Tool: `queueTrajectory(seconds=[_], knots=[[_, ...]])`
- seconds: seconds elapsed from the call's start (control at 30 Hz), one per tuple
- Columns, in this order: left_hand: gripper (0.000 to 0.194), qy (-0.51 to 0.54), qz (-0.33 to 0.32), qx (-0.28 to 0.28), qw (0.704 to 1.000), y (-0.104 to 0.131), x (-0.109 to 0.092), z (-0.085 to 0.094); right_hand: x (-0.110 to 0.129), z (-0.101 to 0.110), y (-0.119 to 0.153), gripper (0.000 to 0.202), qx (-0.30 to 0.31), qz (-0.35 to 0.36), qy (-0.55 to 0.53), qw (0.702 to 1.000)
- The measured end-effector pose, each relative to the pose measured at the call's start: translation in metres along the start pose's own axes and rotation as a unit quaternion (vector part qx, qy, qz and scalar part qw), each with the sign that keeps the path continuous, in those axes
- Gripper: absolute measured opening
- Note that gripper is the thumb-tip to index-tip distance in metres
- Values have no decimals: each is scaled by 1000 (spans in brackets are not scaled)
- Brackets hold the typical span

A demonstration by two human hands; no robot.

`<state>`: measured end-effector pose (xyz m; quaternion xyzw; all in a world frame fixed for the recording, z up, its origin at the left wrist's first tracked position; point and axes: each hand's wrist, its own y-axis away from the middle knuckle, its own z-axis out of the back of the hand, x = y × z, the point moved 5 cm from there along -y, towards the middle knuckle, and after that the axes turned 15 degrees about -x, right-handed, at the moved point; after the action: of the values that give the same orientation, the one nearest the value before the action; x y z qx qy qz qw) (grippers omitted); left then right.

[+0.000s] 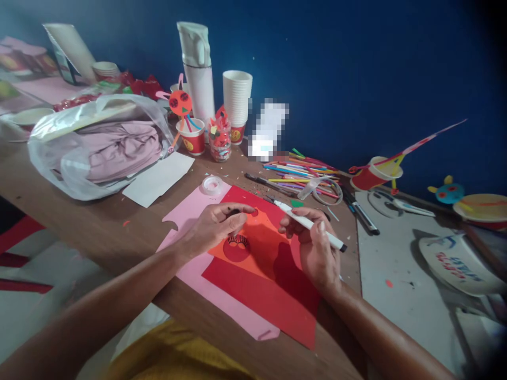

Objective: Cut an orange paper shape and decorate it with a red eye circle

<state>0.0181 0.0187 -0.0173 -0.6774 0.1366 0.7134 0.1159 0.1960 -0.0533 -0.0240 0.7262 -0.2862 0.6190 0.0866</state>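
My right hand grips a white marker with a black end; its narrow tip points up and left over the red paper. My left hand is closed in a pinch, with a small black piece, partly hidden, between thumb and fingers. Close to its fingertips is a small dark red disc; whether they touch it I cannot tell. Below that hand, a red paper circle with black lash lines lies on an orange sheet. Under it are a red sheet and a pink sheet.
Behind the papers lie colored sticks, a dark pen and a tape roll. Stacked paper cups, a tall bottle and a plastic bag stand at the back and left. A grey board lies right.
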Motion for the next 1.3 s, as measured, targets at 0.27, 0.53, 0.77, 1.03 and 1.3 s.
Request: queueTrajectory(seconds=[0.27,0.53,0.77,1.03,1.3], knots=[[33,-161,-78,34,983,10,7,0,17,-2,2,23,29,-17,26,999],[34,-193,-95,53,975,17,1,-2,8,-10,11,10,72,-97,-4,993],[31,-207,-92,68,972,17,5,-1,1,-8,11,8,79,-118,10,990],[22,-212,-131,73,966,19,6,-5,2,-7,11,14,79,-116,59,988],[21,-208,-158,113,959,21,5,-9,0,-6,13,17,110,-102,99,984]])
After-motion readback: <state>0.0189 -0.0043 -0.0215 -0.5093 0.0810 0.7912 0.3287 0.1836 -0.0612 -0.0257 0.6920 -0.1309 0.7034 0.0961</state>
